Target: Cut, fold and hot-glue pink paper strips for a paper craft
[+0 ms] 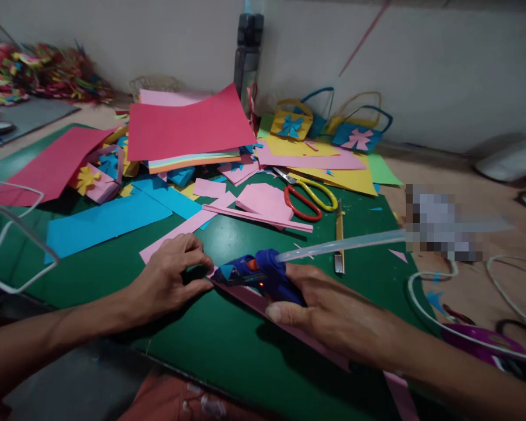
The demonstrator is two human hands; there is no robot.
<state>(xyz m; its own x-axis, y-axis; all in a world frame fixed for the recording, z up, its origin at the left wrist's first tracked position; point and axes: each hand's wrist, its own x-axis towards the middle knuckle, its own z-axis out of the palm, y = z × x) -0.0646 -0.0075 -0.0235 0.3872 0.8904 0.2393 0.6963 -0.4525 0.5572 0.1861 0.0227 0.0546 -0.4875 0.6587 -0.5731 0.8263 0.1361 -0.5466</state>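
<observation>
– What do we hold?
– Our left hand [169,275] pinches the end of a pink strip [245,297] between thumb and forefinger. Our right hand [328,301] wraps round the grip of a blue glue gun [274,275], its thumb along the near side.
– How near is the nozzle [220,275] to us?
– Right at our left fingertips [206,285]; we cannot tell whether it touches them. A small light [260,284] glows on the gun's side, and a clear glue stick [355,242] pokes out of its back.
– And the strip?
– It slants over the green table [179,345], from our left fingertips, beneath the gun and right hand.
– What do we have beyond?
– A narrow folded strip [258,218] lies across a pink cut-out [263,199], with scissors [290,199] beside them and a cutter [340,219] farther right. Blue paper [109,222] lies on the left.
– Farther back?
– A red sheet [188,126] tops a paper stack [193,165], and near the wall [193,41] we see a yellow bag [281,112] with a blue bow [290,126] and a blue bag [343,135] with a pink bow [358,139].
</observation>
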